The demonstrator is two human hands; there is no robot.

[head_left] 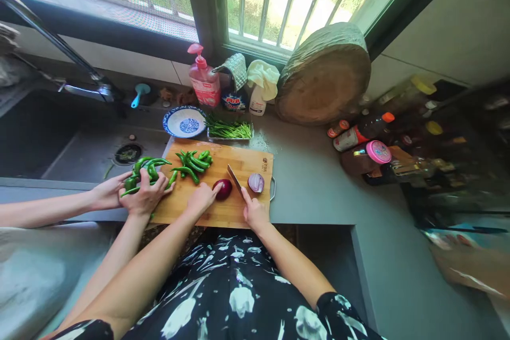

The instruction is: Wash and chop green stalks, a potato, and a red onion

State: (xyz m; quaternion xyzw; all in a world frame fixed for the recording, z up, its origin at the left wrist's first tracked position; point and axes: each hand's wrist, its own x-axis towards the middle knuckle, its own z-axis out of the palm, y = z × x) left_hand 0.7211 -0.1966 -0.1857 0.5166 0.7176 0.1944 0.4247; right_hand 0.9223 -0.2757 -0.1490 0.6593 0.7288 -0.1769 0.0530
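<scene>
My left hand (pixel 202 200) rests on the cutting board (pixel 217 215), with its fingers gripping a dark purple red onion (pixel 223 189) from the left. In my right hand (pixel 256 212) is a kitchen knife (pixel 235 177), its blade pointing away from me and lying between the onion and a halved onion (pixel 256 183). That half shows its pale, ringed cut face. Behind my left hand, green chili peppers (pixel 192 164) are heaped on the board. Another person's hands (pixel 143 199), left of the board, hold a bunch of green peppers (pixel 148 168).
Beyond the board stand a blue-and-white plate (pixel 169 123) and a tray of cut green stalks (pixel 231 129). A sink (pixel 75 156) lies left. Soap bottle (pixel 205 85), thick round wooden block (pixel 322 79) and several bottles and jars (pixel 360 134) line the back and right.
</scene>
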